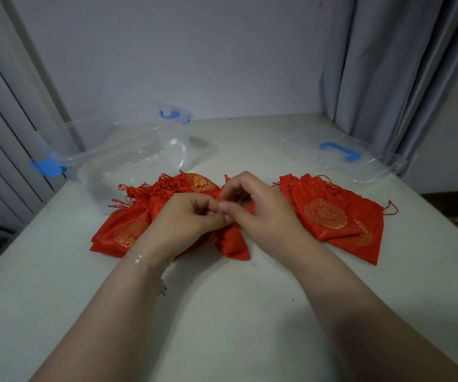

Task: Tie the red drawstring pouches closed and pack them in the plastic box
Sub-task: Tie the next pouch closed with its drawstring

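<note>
Two bare forearms reach in from the bottom edge, the left one with a thin clear bracelet (136,260) at the wrist. They meet over the middle of the pale worktop (222,312), where the left hand (192,216) and the right hand (255,208) work thumb to thumb on one red pouch (233,244). Its body lies flat toward the person, long axis running roughly away from the camera, and its gathered neck sits up under the fingertips. Both hands are curled with fingers pressed together in a fine pinch, apparently on the drawstring; the cord itself is too thin and too hidden to make out, so which hand holds which end I cannot tell.

To the left lies a heap of pouches (139,216) with bunched necks and loose cord ends; to the right a flatter stack of pouches (332,216) with gold medallions. Whether either pile is already tied is unclear.

The clear plastic box (128,150) with blue latches stands open at the far left, beyond the left heap, and looks empty. Its lid (346,155) rests far right.

The judgement: the knot is in progress. Once it is tight, the box lies ahead and to the left, so the left hand is the nearer one for carrying the pouch over the heap.
</note>
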`<state>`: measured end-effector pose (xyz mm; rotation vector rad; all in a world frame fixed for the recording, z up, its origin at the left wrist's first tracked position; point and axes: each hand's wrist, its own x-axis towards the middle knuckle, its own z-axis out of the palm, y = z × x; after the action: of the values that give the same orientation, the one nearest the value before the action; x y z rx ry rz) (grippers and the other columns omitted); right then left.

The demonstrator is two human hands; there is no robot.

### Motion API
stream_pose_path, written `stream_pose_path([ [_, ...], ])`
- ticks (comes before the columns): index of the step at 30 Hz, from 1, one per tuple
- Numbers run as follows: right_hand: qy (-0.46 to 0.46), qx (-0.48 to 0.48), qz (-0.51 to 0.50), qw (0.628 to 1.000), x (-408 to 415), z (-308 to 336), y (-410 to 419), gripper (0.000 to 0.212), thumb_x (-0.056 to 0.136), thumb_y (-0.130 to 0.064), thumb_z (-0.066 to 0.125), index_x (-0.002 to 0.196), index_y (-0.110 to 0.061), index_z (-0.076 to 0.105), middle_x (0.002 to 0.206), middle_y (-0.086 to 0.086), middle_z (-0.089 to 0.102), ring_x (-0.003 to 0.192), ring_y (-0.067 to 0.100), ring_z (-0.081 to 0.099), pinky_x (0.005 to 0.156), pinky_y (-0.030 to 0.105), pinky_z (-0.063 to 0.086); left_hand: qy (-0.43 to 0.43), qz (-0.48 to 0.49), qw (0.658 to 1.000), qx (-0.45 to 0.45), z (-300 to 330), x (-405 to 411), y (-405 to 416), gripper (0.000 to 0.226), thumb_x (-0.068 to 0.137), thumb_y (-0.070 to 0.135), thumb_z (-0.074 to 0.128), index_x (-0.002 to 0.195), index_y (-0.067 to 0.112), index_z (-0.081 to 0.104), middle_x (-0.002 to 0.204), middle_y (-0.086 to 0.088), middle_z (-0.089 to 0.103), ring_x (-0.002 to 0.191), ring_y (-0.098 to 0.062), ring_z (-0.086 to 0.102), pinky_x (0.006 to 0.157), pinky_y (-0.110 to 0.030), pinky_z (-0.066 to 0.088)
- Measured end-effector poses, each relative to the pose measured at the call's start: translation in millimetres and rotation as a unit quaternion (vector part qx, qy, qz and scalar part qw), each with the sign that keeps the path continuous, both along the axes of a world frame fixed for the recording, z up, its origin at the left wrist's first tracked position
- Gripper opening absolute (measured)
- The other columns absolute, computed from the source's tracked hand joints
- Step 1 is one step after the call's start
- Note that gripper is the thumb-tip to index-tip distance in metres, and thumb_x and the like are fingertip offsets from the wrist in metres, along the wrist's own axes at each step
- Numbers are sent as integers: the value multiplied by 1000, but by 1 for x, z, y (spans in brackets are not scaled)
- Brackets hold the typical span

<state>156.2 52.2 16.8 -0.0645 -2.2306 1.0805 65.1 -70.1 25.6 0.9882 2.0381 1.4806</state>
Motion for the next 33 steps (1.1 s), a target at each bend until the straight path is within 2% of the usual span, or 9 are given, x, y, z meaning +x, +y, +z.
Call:
stream_pose_path([
  [2, -11, -111, 19, 994, 0, 1, 2, 13, 93, -14, 53, 103, -20, 59, 93, -8, 64, 91, 8, 62, 80, 22, 49, -46, -2, 999, 27, 1, 2, 0, 5, 78, 9, 73, 77, 4, 71, 75, -14, 65, 69, -16, 57, 67, -21, 46],
  [4, -84, -128, 32, 988, -1, 0, 8, 20, 99, -19, 43, 112, -19, 58, 98, -9, 65, 97, 5, 61, 86, 19, 47, -100, -15, 992, 69, 4, 4, 0, 6, 76, 11, 70, 78, 5, 70, 77, -10, 69, 72, -12, 62, 67, -17, 49],
  [8, -180, -44, 2, 983, -4, -9, 13, 20, 98, -22, 45, 82, -26, 56, 81, -3, 61, 76, 10, 55, 75, 32, 44, -123, -18, 987, 103, 6, 2, -1, 7, 75, 15, 67, 78, 10, 71, 71, -1, 70, 63, -5, 59, 63, -14, 46],
  [13, -91, -72, -39, 992, 1, 1, 12, 23, 94, -25, 54, 70, -27, 56, 57, -16, 55, 53, -6, 49, 55, 12, 34, -81, 61, 988, 119, 4, 0, 2, 7, 82, 5, 67, 82, 7, 73, 72, -5, 72, 65, -6, 63, 62, -14, 49],
  [18, -111, -35, -15, 993, 2, -2, 10, 26, 91, -31, 58, 68, -20, 55, 45, -15, 43, 44, 4, 36, 49, 20, 28, -57, 76, 990, 105, 3, 0, 1, 6, 81, 1, 69, 86, 2, 72, 77, -11, 72, 68, -7, 64, 65, -11, 50],
  [23, -103, -31, -21, 994, 1, -3, 15, 20, 84, -24, 66, 65, -25, 57, 80, -9, 54, 70, 6, 51, 66, 21, 39, -97, 56, 991, 77, 5, -1, 0, 12, 79, -1, 70, 76, 10, 68, 60, -1, 62, 56, -8, 52, 58, -20, 41],
  [26, -104, -140, 24, 984, 0, 0, 16, 7, 88, -15, 62, 93, -20, 63, 94, -3, 61, 74, 9, 53, 69, 20, 44, -117, 43, 989, 75, 5, -2, 0, 18, 79, -4, 68, 72, 12, 64, 56, 1, 61, 53, -9, 50, 59, -23, 38],
  [28, -142, -182, 69, 971, 1, 0, 18, 14, 94, -15, 55, 105, -17, 63, 87, -10, 65, 78, 4, 57, 73, 17, 47, -132, 26, 987, 82, 6, -1, 0, 19, 80, -5, 66, 72, 13, 63, 57, 1, 61, 52, -7, 52, 59, -19, 42],
  [33, -185, -145, 38, 971, 2, 0, 17, 16, 94, -23, 56, 79, -25, 63, 73, -8, 61, 64, -3, 52, 66, 18, 40, -107, 7, 990, 97, 6, 0, 0, 18, 81, -9, 63, 76, 7, 61, 57, 1, 59, 52, -6, 54, 53, -14, 46],
])
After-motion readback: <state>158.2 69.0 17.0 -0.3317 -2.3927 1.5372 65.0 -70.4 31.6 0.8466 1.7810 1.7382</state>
